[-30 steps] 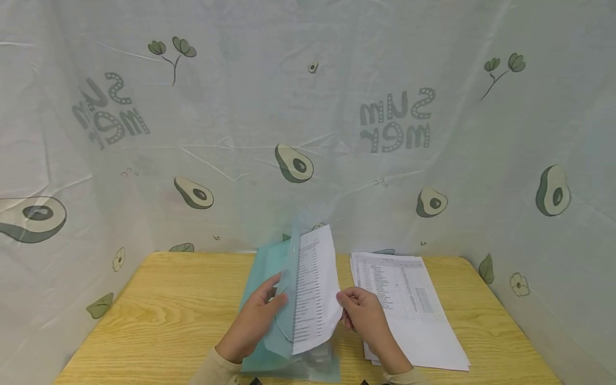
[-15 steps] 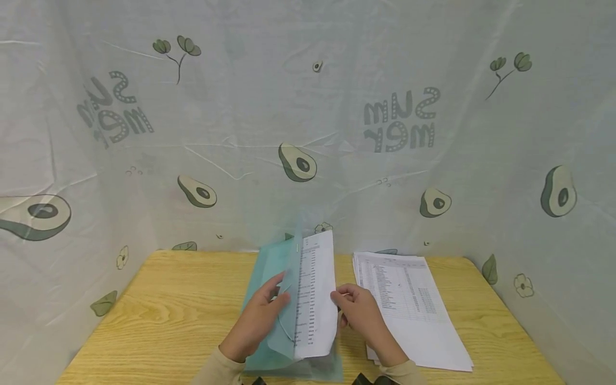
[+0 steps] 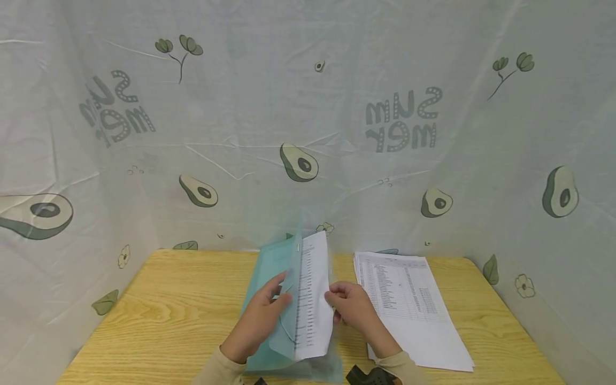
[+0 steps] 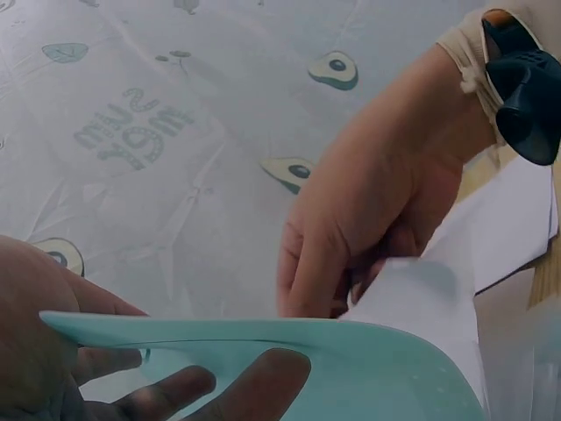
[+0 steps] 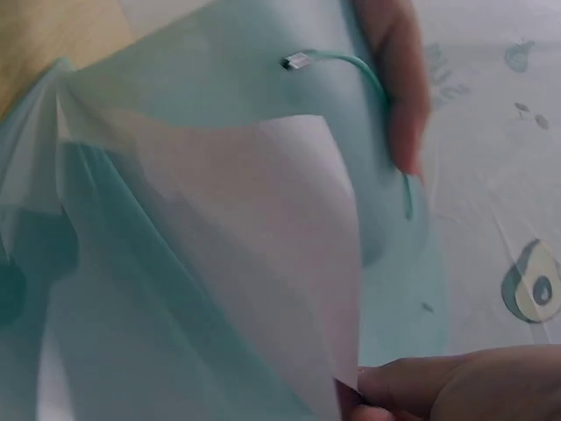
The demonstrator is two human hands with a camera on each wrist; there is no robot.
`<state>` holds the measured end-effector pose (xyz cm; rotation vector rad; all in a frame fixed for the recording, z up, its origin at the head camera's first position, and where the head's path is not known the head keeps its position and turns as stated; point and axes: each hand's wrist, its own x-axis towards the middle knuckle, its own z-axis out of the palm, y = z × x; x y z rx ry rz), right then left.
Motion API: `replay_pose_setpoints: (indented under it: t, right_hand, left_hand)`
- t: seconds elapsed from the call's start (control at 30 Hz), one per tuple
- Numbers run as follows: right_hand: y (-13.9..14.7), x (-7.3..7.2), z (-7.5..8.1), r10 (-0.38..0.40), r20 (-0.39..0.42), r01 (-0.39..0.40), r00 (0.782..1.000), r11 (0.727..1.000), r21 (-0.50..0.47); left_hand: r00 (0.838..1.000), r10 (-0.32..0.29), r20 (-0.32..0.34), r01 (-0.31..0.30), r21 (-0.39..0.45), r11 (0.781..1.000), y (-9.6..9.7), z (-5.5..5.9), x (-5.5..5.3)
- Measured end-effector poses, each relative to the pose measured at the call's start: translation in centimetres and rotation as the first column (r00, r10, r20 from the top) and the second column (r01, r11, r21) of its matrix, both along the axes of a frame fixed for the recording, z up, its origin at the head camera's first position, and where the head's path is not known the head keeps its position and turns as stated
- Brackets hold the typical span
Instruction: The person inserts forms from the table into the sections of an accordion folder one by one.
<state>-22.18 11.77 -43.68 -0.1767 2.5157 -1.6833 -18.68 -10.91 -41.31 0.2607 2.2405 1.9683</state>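
A translucent teal document folder (image 3: 263,275) stands partly raised on the wooden table, its cover lifted. My left hand (image 3: 260,315) holds that cover, thumb on one face and fingers on the other; the left wrist view shows the folder's edge (image 4: 368,338) between them. Inside the folder lies a white sheet (image 3: 312,305) printed with rows of text. Its right edge is pinched between thumb and fingers of my right hand (image 3: 353,305). In the right wrist view the sheet (image 5: 263,202) curves against the folder, near a thin elastic cord (image 5: 351,61) with a metal tip.
To the right lies a loose stack of printed papers (image 3: 409,310), its sheets slightly out of line. The wooden table (image 3: 183,299) extends to both sides. Behind it hangs a pale curtain (image 3: 250,96) with avocado prints.
My right hand has moved a little left with the sheet, whose right edge now sits closer to the folder's cover. The left hand keeps its hold, and the paper stack stays put.
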Motion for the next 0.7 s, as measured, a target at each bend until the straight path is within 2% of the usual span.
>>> replay_pose_setpoints:
  t: [0.27, 0.4, 0.5, 0.57, 0.7]
  right_hand:
    - [-1.8, 0.1, -0.5, 0.019, -0.154, 0.0, 0.988, 0.992, 0.122]
    - [0.0, 0.2, -0.5, 0.008, -0.146, 0.005, 0.989, 0.996, 0.087]
    - [3.0, 0.4, -0.6, -0.055, -0.151, 0.068, 0.987, 0.994, 0.082]
    - [5.2, 0.6, -0.7, -0.108, -0.179, 0.137, 0.978, 0.979, 0.153]
    - [8.9, 0.7, -1.3, -0.152, -0.245, 0.236, 0.957, 0.901, 0.364]
  left_hand:
    - [1.0, 0.003, -0.008, -0.003, 0.006, 1.0, -0.1, -0.2, -0.1]
    - [1.0, 0.031, -0.003, -0.031, -0.007, 0.999, -0.1, -0.2, -0.1]
    - [0.998, 0.061, 0.0, -0.061, -0.013, 0.998, -0.2, -0.1, -0.1]
    - [0.997, 0.075, 0.006, -0.075, -0.009, 0.997, -0.3, -0.1, -0.1]
    - [0.996, 0.086, 0.015, -0.086, -0.001, 0.996, -0.4, -0.2, -0.2]
